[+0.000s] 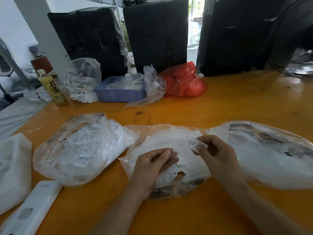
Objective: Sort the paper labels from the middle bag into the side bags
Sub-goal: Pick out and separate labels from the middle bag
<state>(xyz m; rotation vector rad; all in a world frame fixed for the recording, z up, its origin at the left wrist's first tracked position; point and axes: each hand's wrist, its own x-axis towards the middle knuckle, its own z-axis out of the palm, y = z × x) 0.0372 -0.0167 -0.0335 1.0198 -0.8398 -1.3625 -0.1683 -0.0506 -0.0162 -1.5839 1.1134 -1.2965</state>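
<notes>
- Both hands are held over the middle bag (169,160), at about 6 o'clock on the orange worktop (228,106).
- A small printed paper label (194,144) is pinched between thumb and fingers of the right hand (215,151), just above the white pile inside the middle bag.
- The left hand (154,160) is seen with fingers loosely curled and thumb against them; whether anything is held in it cannot be told.
- More labels, one marked M (174,173), are seen lying in the middle bag near a torn hole in the plastic.
- The left side bag (81,150), at 9 o'clock of the hands, is filled with white labels; XL can be read on one.
- The right side bag (264,153), at 3 o'clock, is seen holding a blurred white mass.
- A white flat device (33,207) and a white foam-like wrap (13,167) are placed at 8 o'clock, near the worktop's edge.
- Toward 12 o'clock, a blue basket (118,95) of clear packets is flanked by a red plastic bag (184,83) and a clear bag of tags (83,78); a bottle (52,87) with a yellow label stands at 10 o'clock.
- Behind the worktop, black wrapped bundles (155,33) are stacked upright, with bright daylight showing through a gap between them.
- A dark fan (294,48) is seen at 2 o'clock, and a white wall (17,22) at the far left.
</notes>
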